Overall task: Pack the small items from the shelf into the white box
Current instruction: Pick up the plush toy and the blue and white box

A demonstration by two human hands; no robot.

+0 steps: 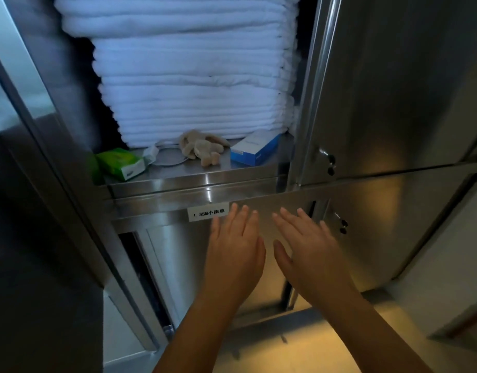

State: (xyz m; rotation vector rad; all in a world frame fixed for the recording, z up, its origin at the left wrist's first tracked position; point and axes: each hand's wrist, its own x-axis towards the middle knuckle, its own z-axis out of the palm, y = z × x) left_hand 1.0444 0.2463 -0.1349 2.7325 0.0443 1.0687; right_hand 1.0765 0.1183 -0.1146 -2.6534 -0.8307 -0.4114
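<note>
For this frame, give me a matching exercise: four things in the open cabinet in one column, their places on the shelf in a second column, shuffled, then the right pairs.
Things
1. green pack
2. beige plush toy
3. blue and white box
4. stack of white linens

Places on the shelf
a. right end
b. at the back, behind the small items
c. left end
d. middle, just in front of the stack

Pairs: 1-c, 2-d, 3-a, 4-b
</note>
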